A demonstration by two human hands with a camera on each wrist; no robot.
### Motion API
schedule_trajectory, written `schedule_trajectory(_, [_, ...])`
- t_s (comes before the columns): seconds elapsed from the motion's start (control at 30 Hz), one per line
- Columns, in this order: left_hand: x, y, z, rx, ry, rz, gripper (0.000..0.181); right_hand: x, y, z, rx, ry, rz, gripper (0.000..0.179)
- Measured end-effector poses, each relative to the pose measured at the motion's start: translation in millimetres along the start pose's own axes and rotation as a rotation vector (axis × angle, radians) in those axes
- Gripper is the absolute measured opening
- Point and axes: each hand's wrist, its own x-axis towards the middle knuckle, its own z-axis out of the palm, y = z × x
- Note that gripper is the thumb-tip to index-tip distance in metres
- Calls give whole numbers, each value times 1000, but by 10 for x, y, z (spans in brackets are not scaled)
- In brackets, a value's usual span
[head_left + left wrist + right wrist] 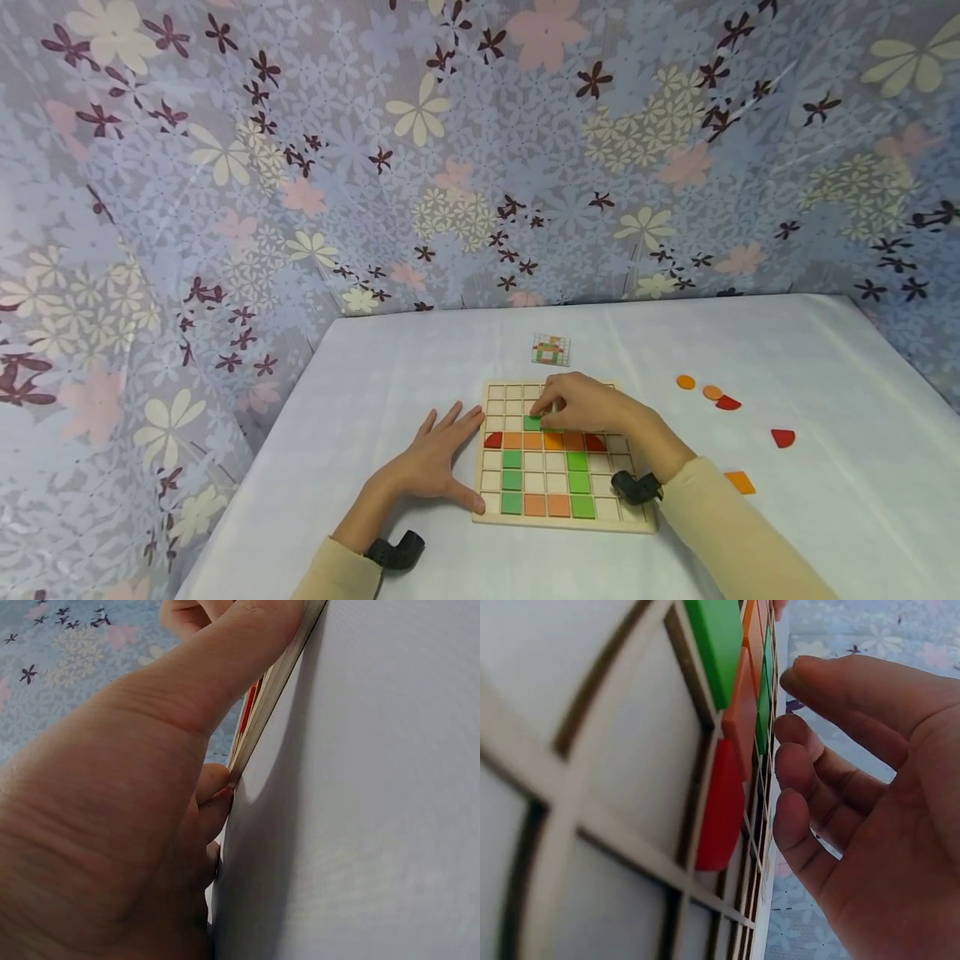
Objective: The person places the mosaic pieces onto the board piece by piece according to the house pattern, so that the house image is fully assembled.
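Note:
A wooden grid board (556, 523) lies on the table, with coloured tiles in some of its cells. Along the board's left edge, my left hand (427, 458) rests with spread fingers, the thumb by the near left corner. My right hand (592, 406) is over the upper middle of the board, its fingers loosely bent close to a green tile (532, 422). Nothing shows between its fingertips in the right wrist view, where a red quarter-round tile (721, 806) sits in a cell nearby. Part of the upper rows is hidden beneath that hand.
Behind the board lies a small pattern card (551, 350). Loose pieces lie to the right: an orange disc (686, 382), another orange disc (712, 392), red quarter-rounds (783, 437) and an orange square (741, 482). A flowered curtain (480, 167) hangs behind the white table (840, 367).

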Motion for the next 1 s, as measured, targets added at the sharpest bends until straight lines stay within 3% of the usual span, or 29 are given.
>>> schedule_trajectory(0.33, [18, 12, -17, 5, 6, 8, 131, -25, 21, -35, 38, 2, -4, 17])
schedule_trajectory(1.0, [-1, 42, -33, 8, 7, 10, 131, -370, 256, -279, 62, 74, 63, 26])
